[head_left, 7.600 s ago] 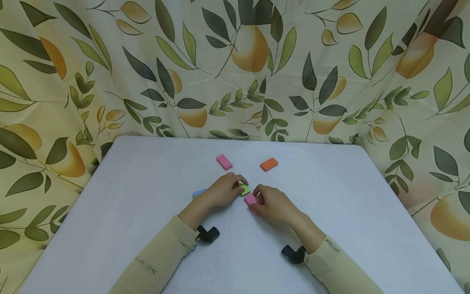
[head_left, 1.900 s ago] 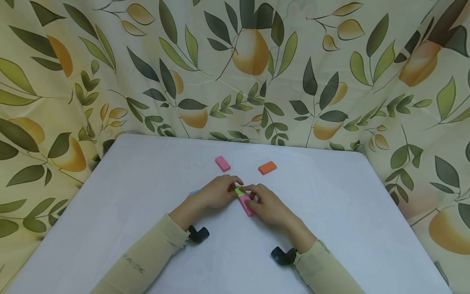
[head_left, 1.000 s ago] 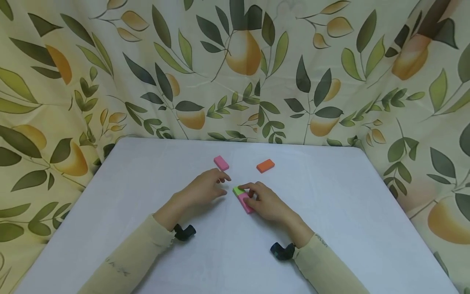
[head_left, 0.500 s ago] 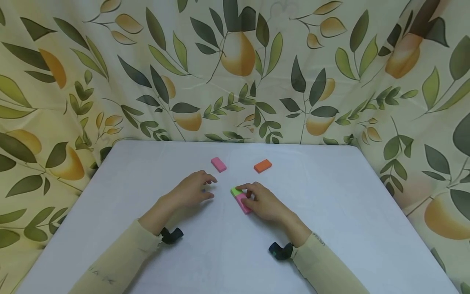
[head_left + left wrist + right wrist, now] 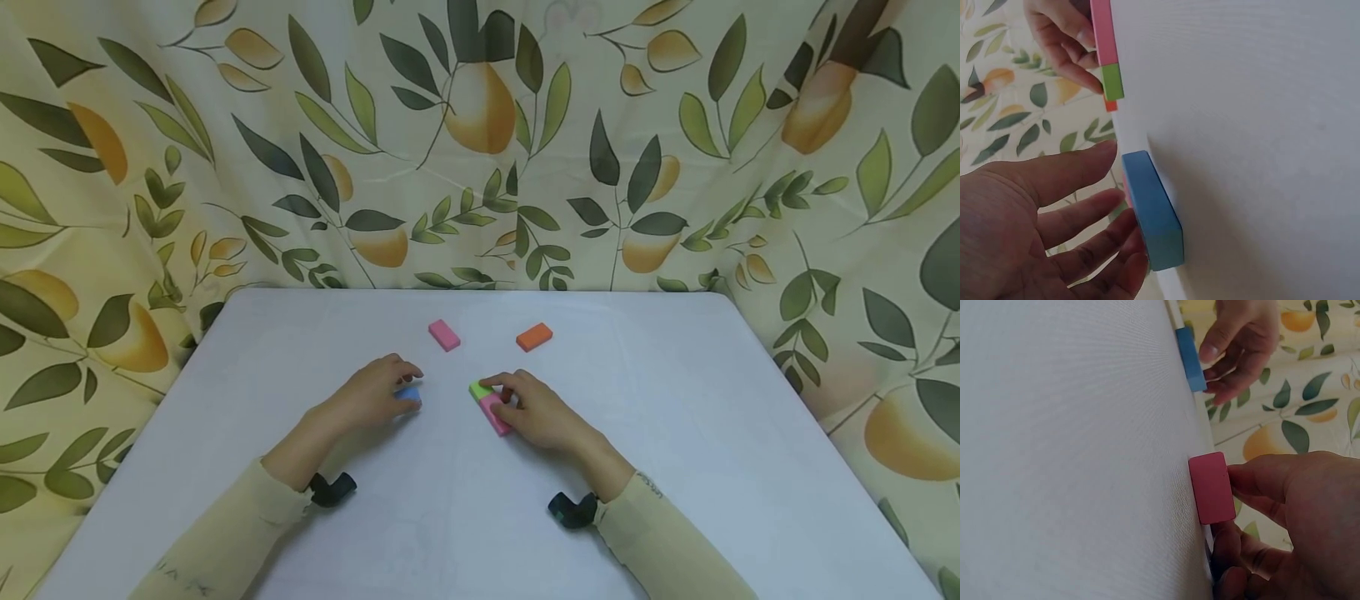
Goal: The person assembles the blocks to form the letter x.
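My left hand (image 5: pixel 367 396) is around a blue block (image 5: pixel 1157 206) that lies on the white table. In the left wrist view the thumb is just off one end of it, with loosely bent fingers along its side. My right hand (image 5: pixel 543 412) holds a pink block (image 5: pixel 493 415) between thumb and fingers. Its index fingertip rests on a small green block (image 5: pixel 478 389), which sits end to end with that pink one in a straight row. From the right wrist view only the pink block's near end (image 5: pixel 1212 489) shows; the green one is hidden behind it.
Farther back on the table (image 5: pixel 637 375) lie a second pink block (image 5: pixel 444 335) and an orange block (image 5: pixel 534 337), apart from each other. A curtain with a fruit and leaf print (image 5: pixel 480 192) hangs behind the table's far edge. Black wrist cameras sit at both sleeves.
The green and pink blocks came together end to end. My left hand let go of the green block and moved left to the blue one. My right hand stays at the row.
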The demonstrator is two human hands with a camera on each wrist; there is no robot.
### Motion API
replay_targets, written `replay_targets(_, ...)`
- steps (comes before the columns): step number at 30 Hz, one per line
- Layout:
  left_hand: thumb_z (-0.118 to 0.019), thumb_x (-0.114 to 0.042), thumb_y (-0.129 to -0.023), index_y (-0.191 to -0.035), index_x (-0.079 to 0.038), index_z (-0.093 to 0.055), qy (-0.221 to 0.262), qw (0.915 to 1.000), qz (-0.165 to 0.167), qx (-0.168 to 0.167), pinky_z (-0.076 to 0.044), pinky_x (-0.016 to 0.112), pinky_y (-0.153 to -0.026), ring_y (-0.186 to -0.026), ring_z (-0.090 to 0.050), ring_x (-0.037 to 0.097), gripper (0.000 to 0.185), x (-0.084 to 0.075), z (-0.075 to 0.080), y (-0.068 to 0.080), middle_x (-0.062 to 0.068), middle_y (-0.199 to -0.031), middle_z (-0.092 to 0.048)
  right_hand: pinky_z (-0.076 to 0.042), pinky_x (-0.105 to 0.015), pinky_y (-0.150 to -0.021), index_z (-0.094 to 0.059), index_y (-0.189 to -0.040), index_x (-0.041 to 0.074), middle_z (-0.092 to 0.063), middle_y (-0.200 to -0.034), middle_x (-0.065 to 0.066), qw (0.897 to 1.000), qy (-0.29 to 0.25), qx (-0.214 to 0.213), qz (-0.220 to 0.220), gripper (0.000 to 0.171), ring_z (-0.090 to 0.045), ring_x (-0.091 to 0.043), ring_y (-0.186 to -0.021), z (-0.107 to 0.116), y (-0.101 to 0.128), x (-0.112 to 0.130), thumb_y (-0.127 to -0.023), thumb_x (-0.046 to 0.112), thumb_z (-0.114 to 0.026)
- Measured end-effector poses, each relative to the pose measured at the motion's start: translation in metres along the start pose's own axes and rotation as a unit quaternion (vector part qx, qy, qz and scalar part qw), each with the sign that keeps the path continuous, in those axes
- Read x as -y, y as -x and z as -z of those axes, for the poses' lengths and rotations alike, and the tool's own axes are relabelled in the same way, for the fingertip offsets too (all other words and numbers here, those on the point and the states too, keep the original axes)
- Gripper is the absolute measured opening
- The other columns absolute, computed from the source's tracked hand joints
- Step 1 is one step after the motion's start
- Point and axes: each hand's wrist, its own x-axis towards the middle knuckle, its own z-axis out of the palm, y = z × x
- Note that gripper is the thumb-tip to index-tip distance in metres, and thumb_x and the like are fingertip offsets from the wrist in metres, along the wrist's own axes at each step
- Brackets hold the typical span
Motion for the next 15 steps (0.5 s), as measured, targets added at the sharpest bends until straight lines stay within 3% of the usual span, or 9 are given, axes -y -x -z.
replay_targets(15,-0.074,-0.021,-0.084,-0.122,-0.011,-0.064,0.018,0.9997,0.013,-0.009,-0.048,0.040,-0.092,-0.103,-0.060,0.020,0.040,0.007,0.004,0.015,0.000,-0.106,-0.061,-0.043,-0.031,-0.079,-0.056,-0.131,0.034,-0.055,-0.103,0.006,1.000,0.003,-0.003,0.007,0.037,-0.051,-0.014,-0.093,-0.001,-0.001,-0.002,-0.095,0.028,-0.059)
